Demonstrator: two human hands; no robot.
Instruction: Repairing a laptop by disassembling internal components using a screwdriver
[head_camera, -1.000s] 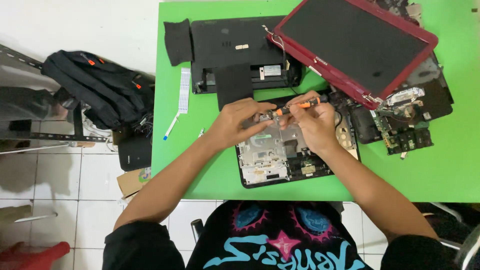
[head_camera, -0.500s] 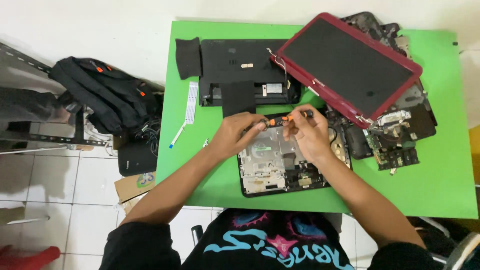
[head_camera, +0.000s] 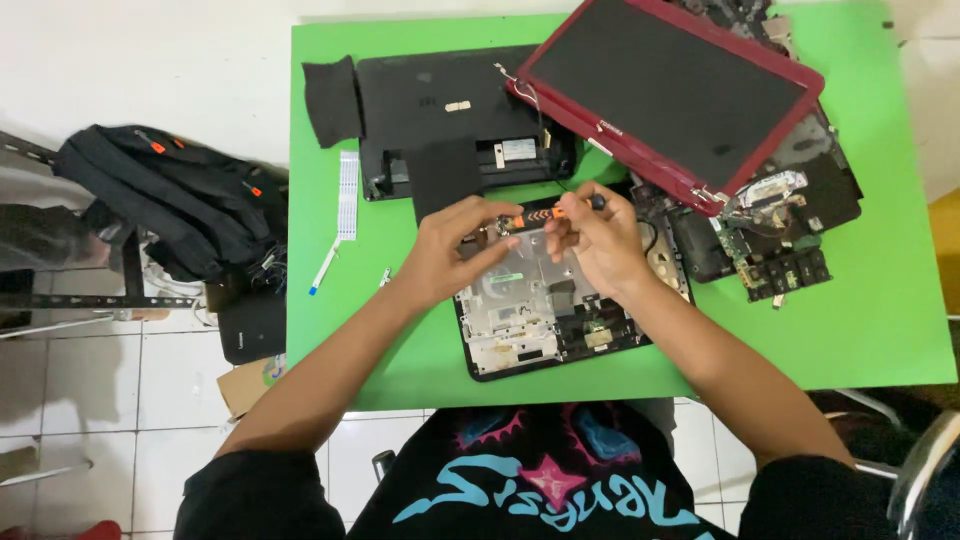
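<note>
- Shifted since half a second ago: whole scene lower and larger in frame, both hands nearer the centre, same grip kept on the tool.
- Left hand (head_camera: 450, 250), centre of frame: fingers curled, thumb and fingertips pinched near the tip end of an orange-and-black screwdriver (head_camera: 540, 214), palm resting over the upper left corner of the opened laptop base (head_camera: 545, 320).
- Right hand (head_camera: 597, 238), just right of centre: fingers closed around the handle end of the screwdriver, wrist lying over the base's right side.
- Screwdriver held nearly level between both hands, above the far edge of the laptop base; tip hidden by the left fingers.
- Laptop base flat on the green table (head_camera: 880, 330), lower centre: silvery metal plate on the left, dark circuit parts on the right.
- Red-framed laptop screen (head_camera: 670, 95), upper right, tilted, resting on a dark chassis with exposed circuit board (head_camera: 780, 250) at right.
- Black bottom cover (head_camera: 450, 110), upper centre; small black panel (head_camera: 445, 175) leaning at its near edge, close to the left hand.
- Black cloth piece (head_camera: 332, 100) at upper left of the table; white flat ribbon cable (head_camera: 347, 195) below it.
- Black backpack (head_camera: 170, 205) on the tiled floor, left of frame.
</note>
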